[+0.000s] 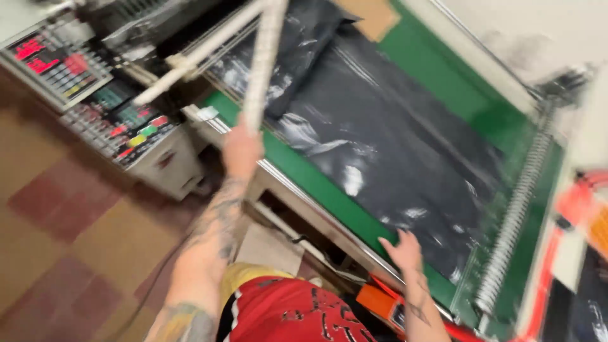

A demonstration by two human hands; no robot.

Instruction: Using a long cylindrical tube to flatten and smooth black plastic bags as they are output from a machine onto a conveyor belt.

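I take the green conveyor belt (329,190) of the machine as my reference; everything below is placed against it.

Far left of the belt, beyond its metal edge, stands a grey control panel (95,95) with red readouts and rows of coloured push-buttons, angled up toward the operator — presumably so it can be read from the standing position. Tiled floor (69,240) in tan and dull red lies below it.

At the belt's left edge, my left hand (242,151) is raised and closed around the lower end of a long white bar (259,69) that slants up and away over the belt. A second white bar (190,60) branches off it to the left, so the two read as a hinged frame; the fist grip low on the bar suits swinging that frame. Motion blur hides the fingers' exact wrap.

On the belt itself lies a wide sheet of glossy black plastic film (392,133), wrinkled, spread flat along the run of the belt.

At the belt's near edge, my right hand (404,250) has its fingers spread apart, clamped on nothing, hovering at the metal rim just short of the film — whether it touches the rim I cannot tell.

At the belt's right end sits a coiled metal spring roller (516,215), with orange and white machine parts (573,209) beyond it.
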